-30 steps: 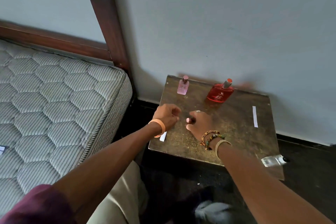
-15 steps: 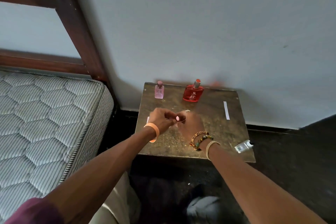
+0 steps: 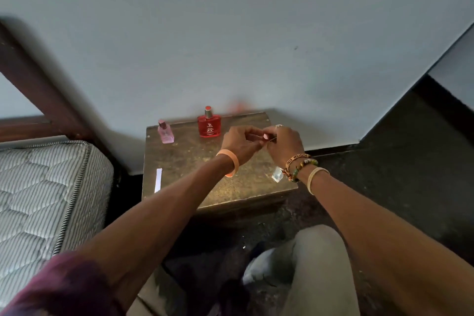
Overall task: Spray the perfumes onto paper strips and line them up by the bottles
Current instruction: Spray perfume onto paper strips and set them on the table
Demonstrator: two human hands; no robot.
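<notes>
White paper strip (image 3: 158, 180) lies at 8 o'clock on brown wooden table (image 3: 195, 161); small pink glass bottle (image 3: 165, 132) at 11 and square red glass bottle (image 3: 209, 124) at 12 stand stripless. Left hand (image 3: 241, 143) and right hand (image 3: 284, 146), at 2, pinch a thin sliver (image 3: 272, 139), likely a strip. Clear bottle (image 3: 277, 174) lies at 4. Task seems barely begun.

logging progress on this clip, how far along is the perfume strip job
Early. Done: the pink bottle and red bottle stand at the back of the table. In hand: the left hand and right hand pinch a small thin item, too small to identify. Left: one paper strip lies alone at the table's left edge, and the clear bottle lies by the right wrist.
</notes>
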